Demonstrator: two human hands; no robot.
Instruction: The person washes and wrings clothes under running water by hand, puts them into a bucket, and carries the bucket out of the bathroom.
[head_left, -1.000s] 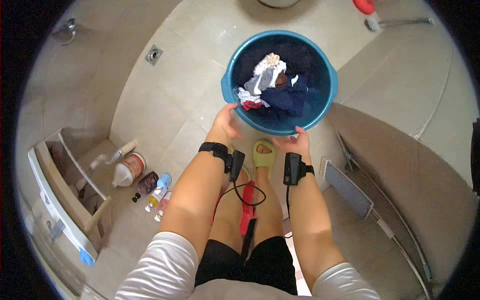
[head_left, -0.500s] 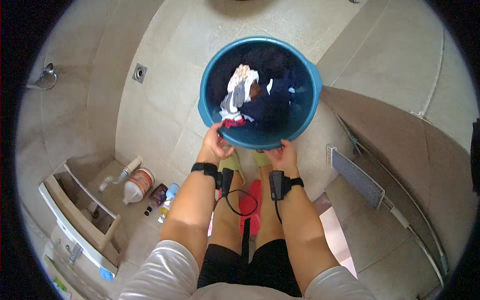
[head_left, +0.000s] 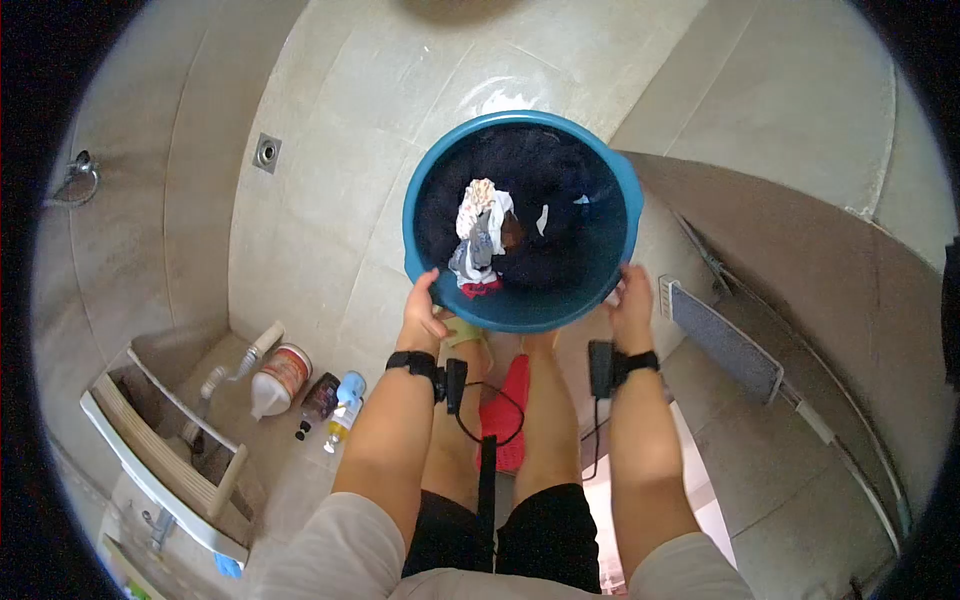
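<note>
A round teal plastic basin [head_left: 500, 318] is in front of me, above my feet. Dark clothes [head_left: 570, 165] fill most of it. On top, towards the left, lies a small bunch of light clothes [head_left: 480, 238], white, grey and patterned, with a bit of red at its near end. My left hand [head_left: 424, 312] grips the near left of the rim, thumb over the edge and other fingers partly hidden beneath. At the near right side, my right hand [head_left: 630, 298] is closed on the rim, its fingers slightly blurred. Black straps with small boxes circle both wrists.
Along the left stand a large white bottle [head_left: 280, 380], a dark bottle [head_left: 318, 402] and a yellow pump bottle [head_left: 342, 425], beside a washbasin [head_left: 165, 480]. A floor drain [head_left: 267, 152] lies at upper left. A flat mop [head_left: 725, 340] leans at right.
The basin has come nearer to my body. My right hand has shifted right along the rim, from the near edge to the right side; my left hand keeps its hold.
</note>
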